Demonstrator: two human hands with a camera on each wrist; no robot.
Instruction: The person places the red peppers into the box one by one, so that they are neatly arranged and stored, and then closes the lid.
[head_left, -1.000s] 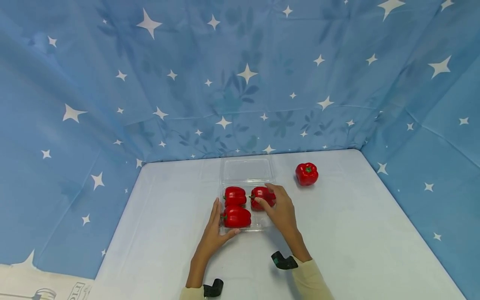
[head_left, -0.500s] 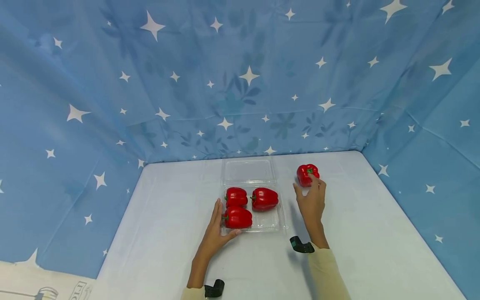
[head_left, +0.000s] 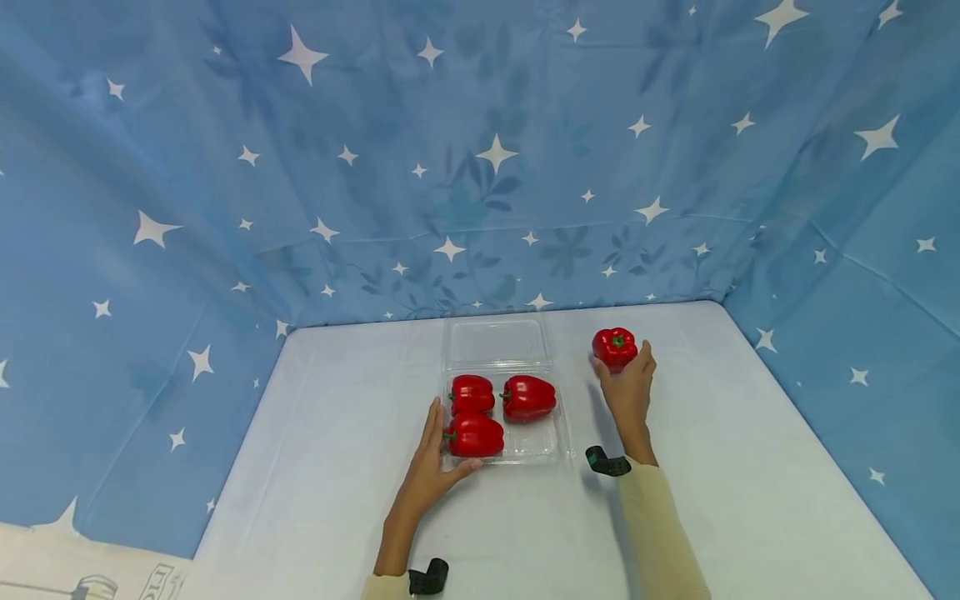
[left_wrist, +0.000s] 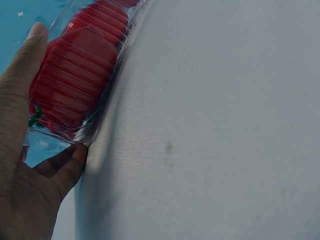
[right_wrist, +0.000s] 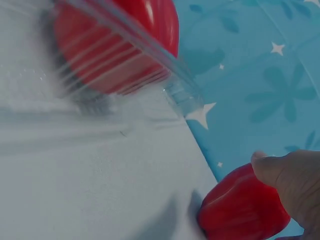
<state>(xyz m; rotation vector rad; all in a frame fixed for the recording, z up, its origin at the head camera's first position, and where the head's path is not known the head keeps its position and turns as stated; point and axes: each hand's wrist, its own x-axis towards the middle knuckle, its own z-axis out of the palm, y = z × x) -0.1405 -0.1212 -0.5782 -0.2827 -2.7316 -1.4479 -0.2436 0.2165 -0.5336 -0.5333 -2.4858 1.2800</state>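
A clear plastic clamshell container (head_left: 534, 442) lies in the middle of the table with its lid folded back. Inside, two red bell peppers (head_left: 476, 435) sit along the left side, one behind the other, and a third bell pepper (head_left: 529, 398) sits at the back right. My left hand (head_left: 429, 477) rests at the container's front left corner, fingers straight along the left wall and thumb along the front. Off to the right, my right hand (head_left: 630, 396) holds another bell pepper (head_left: 616, 343), thumb on its left and fingers on its right. The right wrist view shows the thumb on this pepper (right_wrist: 242, 205).
The transparent lid (head_left: 497, 342) lies flat behind the container. White cloth covers the table (head_left: 315, 450), and a blue curtain with stars (head_left: 450, 200) rises at its back and sides. Each wrist carries a black camera mount (head_left: 429, 577).
My right hand has left the pepper at the container's back right, moved right to the pepper outside, and taken hold of it. The left hand stays at the container.
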